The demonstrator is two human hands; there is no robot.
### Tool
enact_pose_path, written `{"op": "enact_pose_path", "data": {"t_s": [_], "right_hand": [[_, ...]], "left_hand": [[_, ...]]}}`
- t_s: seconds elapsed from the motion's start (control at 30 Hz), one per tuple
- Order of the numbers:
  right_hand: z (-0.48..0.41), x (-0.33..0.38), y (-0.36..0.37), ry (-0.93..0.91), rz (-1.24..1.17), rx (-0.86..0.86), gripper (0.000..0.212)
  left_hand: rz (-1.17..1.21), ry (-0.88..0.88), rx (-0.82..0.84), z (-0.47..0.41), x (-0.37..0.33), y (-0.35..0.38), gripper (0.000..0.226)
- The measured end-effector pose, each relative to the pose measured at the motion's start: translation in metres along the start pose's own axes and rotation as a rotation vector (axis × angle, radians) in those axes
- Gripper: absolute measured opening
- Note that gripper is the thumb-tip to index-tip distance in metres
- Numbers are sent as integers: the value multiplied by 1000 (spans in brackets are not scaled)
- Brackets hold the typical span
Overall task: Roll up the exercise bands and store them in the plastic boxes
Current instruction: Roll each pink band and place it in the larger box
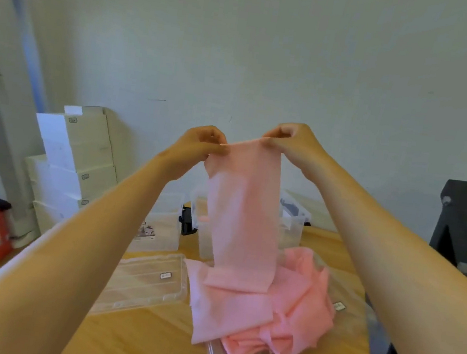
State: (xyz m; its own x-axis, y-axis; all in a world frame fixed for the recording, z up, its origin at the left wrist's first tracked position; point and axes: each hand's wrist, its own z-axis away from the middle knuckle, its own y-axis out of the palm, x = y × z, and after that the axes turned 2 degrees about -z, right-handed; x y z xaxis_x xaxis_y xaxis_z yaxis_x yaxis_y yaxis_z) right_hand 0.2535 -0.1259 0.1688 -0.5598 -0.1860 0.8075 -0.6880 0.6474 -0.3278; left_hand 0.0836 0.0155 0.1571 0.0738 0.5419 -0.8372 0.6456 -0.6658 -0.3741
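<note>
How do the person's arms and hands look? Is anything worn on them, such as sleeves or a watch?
The left forearm and the right forearm are bare up to the picture's edge: no sleeves, no gloves. The left hand and the right hand show no watch, bracelet or ring. Finer details are too blurred to tell.

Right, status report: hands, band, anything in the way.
Left hand and right hand pinch top edge of thin pink stretchy exercise band, held up. Band unrolled, rest heaped below. Flat clear plastic lid lies beside heap, not blocking.
</note>
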Motion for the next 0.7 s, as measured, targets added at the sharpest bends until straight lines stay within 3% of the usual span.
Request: {"op": "enact_pose_path", "data": {"t_s": [0.07, 0.17, 0.23, 0.33, 0.47, 0.6, 0.7], "right_hand": [[8, -7, -7, 67, 20, 141, 9], [32, -34, -12, 271, 41, 514, 9], [50, -57, -8, 392, 57, 639, 8], [71, -93, 8, 469, 86, 576, 5], [95, -134, 30, 533, 172, 570, 12], [111, -160, 53, 449, 294, 432, 19], [113, -180, 65, 411, 427, 296, 33]], "left_hand": [[-9, -39, 100, 10, 4, 3, 24], [25, -174, 277, 31, 31, 14, 15], [52, -254, 271, 45, 57, 26, 11], [23, -325, 226, 64, 95, 43, 6], [-133, -409, 287, 84, 138, 62, 7], [-285, -457, 354, 101, 166, 81, 23], [-345, -447, 318, 107, 186, 96, 21]]}}
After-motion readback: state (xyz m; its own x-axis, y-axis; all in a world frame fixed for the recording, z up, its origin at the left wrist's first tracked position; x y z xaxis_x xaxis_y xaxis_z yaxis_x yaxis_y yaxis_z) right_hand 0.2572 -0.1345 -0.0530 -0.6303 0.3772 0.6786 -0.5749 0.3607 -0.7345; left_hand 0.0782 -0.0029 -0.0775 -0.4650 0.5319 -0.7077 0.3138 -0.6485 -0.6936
